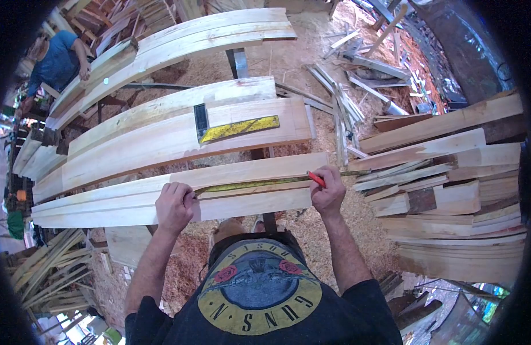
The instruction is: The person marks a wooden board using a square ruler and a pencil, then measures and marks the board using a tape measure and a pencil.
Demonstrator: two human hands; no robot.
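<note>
A yellow tape measure (248, 185) lies stretched along pale wooden planks (116, 201) in front of me. My left hand (175, 204) is closed on the tape's left part, resting on the planks. At the planks' right end, my right hand (330, 192) grips a red marker or pencil (316, 179), its tip pointing left. The tape passes by the right fingers and sticks out past the plank end; whether those fingers also pinch it, I cannot tell. On the board (162, 146) beyond lies a square with a black stock and a worn yellow blade (239, 128).
More long planks (219, 29) rest farther off, where a person in a blue shirt (61, 57) stands at the left. Stacked boards (461, 253) fill the right side. Offcuts (334, 92) and sawdust (208, 253) cover the ground. Thin strips (53, 270) are heaped lower left.
</note>
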